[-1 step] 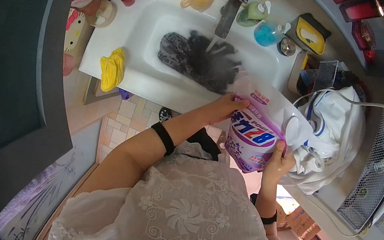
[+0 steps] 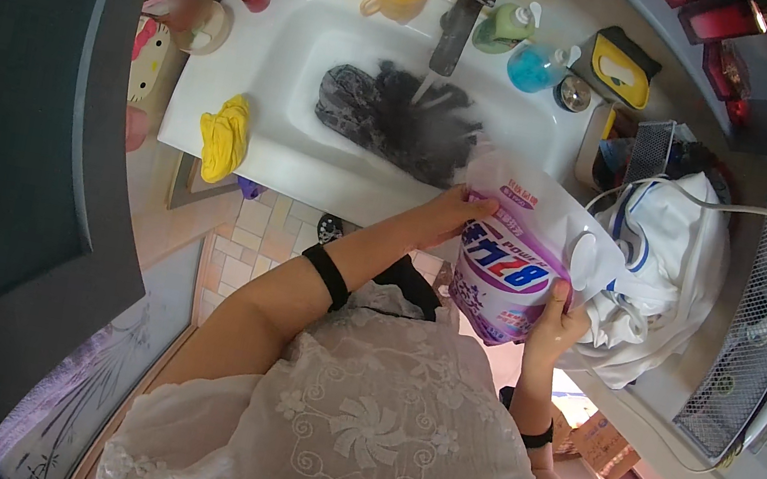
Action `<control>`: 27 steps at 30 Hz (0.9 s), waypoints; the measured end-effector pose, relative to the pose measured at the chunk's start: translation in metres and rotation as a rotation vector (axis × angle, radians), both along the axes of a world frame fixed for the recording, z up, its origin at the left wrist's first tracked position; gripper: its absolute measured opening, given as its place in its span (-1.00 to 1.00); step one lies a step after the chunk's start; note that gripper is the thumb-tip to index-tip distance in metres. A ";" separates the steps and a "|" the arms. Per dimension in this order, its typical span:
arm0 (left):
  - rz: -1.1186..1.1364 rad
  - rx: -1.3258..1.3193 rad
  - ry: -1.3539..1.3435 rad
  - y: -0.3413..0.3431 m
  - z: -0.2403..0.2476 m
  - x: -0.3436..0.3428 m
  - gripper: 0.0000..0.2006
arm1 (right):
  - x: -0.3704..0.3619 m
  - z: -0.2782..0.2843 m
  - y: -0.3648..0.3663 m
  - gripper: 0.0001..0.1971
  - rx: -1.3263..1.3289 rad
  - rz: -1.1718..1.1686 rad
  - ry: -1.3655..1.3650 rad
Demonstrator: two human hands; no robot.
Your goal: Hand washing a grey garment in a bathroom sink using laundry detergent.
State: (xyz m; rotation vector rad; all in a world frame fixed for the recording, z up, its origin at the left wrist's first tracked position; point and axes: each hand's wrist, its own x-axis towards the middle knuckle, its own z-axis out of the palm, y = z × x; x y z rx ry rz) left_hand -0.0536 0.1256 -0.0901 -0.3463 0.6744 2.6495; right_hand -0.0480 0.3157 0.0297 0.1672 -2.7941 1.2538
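Both hands hold a white and purple detergent bag (image 2: 504, 305) at the sink's front right edge. My left hand (image 2: 456, 219) is closed on its left side, thumb on the front. My right hand (image 2: 555, 329) grips the lower right side, thumb also on the front. The bag's back and most of my fingers behind it are hidden. Dark wet cloth (image 2: 393, 124) lies in the white sink (image 2: 273, 109), just beyond the bag. Water runs onto the cloth from the dark faucet (image 2: 460, 24).
A yellow cloth (image 2: 224, 140) hangs over the sink's left front edge. Cups and pump bottles, including a blue one (image 2: 537, 67), line the back. White clothing (image 2: 671, 247) is heaped at the right beside a wire mesh basket (image 2: 749, 301), with a pale cable (image 2: 744, 209) across it.
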 end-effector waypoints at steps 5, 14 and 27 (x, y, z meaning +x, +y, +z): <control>-0.008 -0.006 -0.015 0.001 0.001 0.000 -0.36 | 0.000 0.001 -0.003 -0.60 -0.005 0.000 0.026; 0.248 -0.108 0.049 -0.002 0.046 -0.001 -0.37 | 0.009 -0.033 0.007 -0.66 -0.508 -0.148 -0.109; 0.339 -0.466 0.227 -0.004 0.093 0.000 -0.83 | 0.011 -0.058 -0.012 -0.67 -1.010 -0.199 -0.232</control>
